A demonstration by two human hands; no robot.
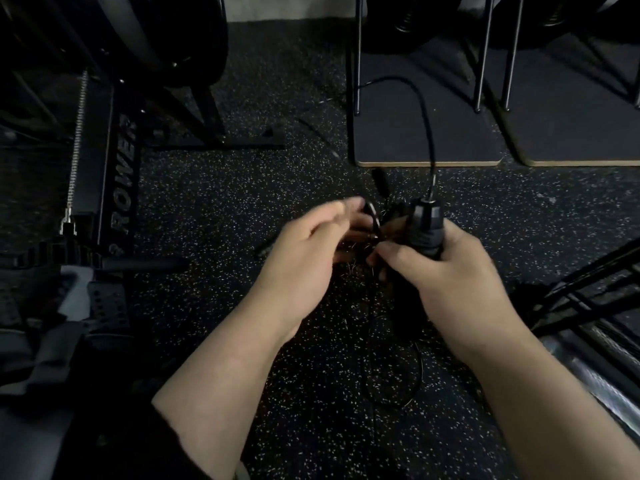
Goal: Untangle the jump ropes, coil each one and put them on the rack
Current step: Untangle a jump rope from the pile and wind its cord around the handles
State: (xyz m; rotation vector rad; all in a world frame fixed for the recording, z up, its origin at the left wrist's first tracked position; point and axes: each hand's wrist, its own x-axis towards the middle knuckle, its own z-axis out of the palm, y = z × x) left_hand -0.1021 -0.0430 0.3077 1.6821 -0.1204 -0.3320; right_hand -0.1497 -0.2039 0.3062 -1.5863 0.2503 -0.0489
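Note:
My right hand [453, 271] grips a black jump rope handle [425, 226] held upright, and its thin black cord [424, 109] arcs up and away toward the far rack legs. My left hand [304, 258] is beside it, fingers curled around a loop of black cord [372, 216] between the two hands. More black cord [394, 372] hangs in loops below my hands over the speckled floor. A second black handle [380, 183] shows just beyond the hands. The cords are dark and hard to follow against the floor.
A black rowing machine [121, 188] lies on the left. Dark mats [426, 140] with thin metal legs [358, 53] stand at the far right. A black wire rack [588, 296] reaches in from the right edge. Speckled rubber floor [225, 202] spreads around.

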